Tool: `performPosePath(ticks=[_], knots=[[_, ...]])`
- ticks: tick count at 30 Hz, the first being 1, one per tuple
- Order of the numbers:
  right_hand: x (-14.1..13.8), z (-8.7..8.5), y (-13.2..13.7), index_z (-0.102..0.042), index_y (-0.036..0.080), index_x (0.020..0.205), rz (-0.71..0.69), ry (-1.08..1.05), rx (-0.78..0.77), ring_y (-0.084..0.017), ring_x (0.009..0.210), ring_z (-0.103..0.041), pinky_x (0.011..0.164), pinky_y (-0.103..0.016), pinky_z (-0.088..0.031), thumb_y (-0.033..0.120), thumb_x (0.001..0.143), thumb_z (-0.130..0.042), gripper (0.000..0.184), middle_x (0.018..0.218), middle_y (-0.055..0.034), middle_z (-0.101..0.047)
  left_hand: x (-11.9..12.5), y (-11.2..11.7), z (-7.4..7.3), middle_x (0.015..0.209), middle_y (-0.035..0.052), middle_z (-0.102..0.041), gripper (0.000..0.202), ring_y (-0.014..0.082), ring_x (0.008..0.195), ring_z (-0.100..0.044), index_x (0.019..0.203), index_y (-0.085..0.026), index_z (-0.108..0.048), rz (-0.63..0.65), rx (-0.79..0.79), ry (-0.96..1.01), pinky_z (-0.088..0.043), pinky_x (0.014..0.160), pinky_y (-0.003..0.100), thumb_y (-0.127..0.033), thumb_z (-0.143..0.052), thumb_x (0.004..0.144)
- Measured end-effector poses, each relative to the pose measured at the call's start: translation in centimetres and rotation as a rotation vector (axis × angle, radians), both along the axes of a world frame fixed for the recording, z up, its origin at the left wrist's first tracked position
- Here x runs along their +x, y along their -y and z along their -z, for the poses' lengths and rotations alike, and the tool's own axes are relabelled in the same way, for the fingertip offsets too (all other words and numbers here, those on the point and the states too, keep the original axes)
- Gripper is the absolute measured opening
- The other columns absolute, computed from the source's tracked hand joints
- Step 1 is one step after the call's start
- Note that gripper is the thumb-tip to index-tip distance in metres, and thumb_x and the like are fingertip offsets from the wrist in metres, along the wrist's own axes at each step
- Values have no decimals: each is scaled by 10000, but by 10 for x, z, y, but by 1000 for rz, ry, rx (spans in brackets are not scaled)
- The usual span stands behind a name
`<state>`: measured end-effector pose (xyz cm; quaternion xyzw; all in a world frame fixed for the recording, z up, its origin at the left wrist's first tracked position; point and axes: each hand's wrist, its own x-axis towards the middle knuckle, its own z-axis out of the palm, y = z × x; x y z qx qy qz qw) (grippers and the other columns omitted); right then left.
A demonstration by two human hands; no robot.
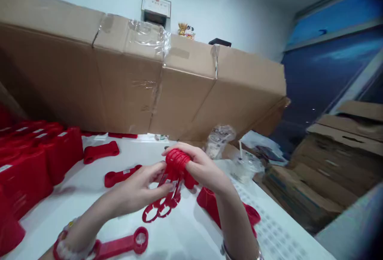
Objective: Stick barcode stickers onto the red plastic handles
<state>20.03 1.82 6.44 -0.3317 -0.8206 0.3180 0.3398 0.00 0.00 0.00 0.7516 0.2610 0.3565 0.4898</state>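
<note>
Two bare hands lift a ribbed red plastic sleeve (178,161) in the air above a white table (185,234)
The left hand (136,188), fingers slightly apart, pinches the red lattice below the ribs; the right hand (203,168), fingers pressed together, wraps over the ribbed end. Holding high keeps the dangling red plastic loops (157,211) clear of the flat red plastic bar (119,176) nearby

White table (191,232): red plastic bars (101,152) and red boxes (56,156) beyond the left hand (137,186); clear plastic cup (247,165) beyond the right hand (203,168).
</note>
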Motion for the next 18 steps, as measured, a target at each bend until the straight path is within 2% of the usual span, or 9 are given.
performPosePath(ticks=[6,10,13,18], knots=[[1,1,-2,-768,226,1037,-54,-89,-90,-206,925,-665,844,-332,-516,202,918,-583,221,971,-30,-745,-1,7,-11,1071,80,-676,297,254,1034,-632,1196,-200,-640,104,-125,117,-490,962,420,-415,-598,996],[0,1,2,-767,239,1017,-66,-122,-96,-192,928,-657,841,-311,-510,196,931,-605,189,950,-15,-728,-1,11,-18,1063,63,-676,351,251,1020,-628,1199,-198,-640,4,-130,53,-465,1008,435,-422,-696,934],[-2,0,5,-760,233,999,-49,-149,-114,-174,853,-649,787,-298,-514,212,939,-609,164,905,-10,-708,0,6,-12,1197,76,-668,405,261,1095,-620,1270,-224,-628,-30,-105,72,-455,1037,440,-413,-716,923],[-9,1,10,-741,222,995,9,-188,-117,-156,712,-625,709,-305,-508,249,932,-626,134,835,-4,-695,2,-2,8,1354,106,-626,526,298,1234,-582,1377,-266,-570,64,-166,131,-454,1056,469,-381,-754,898]])
